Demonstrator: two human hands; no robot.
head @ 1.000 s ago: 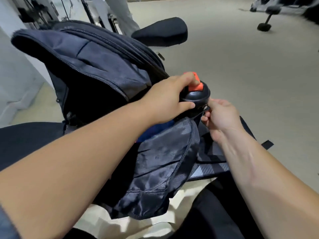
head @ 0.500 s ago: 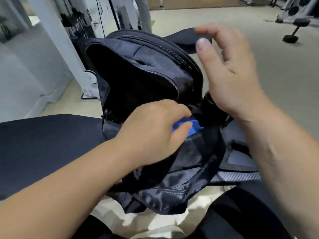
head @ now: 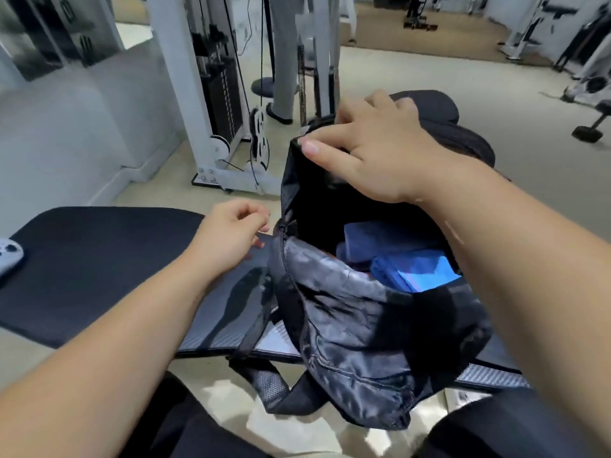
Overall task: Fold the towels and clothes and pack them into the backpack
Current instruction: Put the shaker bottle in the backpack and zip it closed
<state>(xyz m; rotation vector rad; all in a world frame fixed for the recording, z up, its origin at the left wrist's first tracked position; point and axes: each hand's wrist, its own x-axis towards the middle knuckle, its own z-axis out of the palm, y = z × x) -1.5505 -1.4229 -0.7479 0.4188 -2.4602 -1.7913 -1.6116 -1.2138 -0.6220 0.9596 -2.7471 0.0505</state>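
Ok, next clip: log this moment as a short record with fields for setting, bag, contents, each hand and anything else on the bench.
setting: gym, black padded bench
bag: black fabric backpack on the bench, main compartment open
contents: folded blue towels inside
right hand: gripping the top edge of the opening
left hand: loosely curled by the zipper end; pinch unclear
other: white game controller at bench's left end

From here I read the backpack (head: 357,328) as thin cloth with a slick sheen — its strap (head: 271,388) looks like rough mesh. The towels (head: 413,262) inside are soft matt cloth; the surface (head: 99,266) is matt padding.
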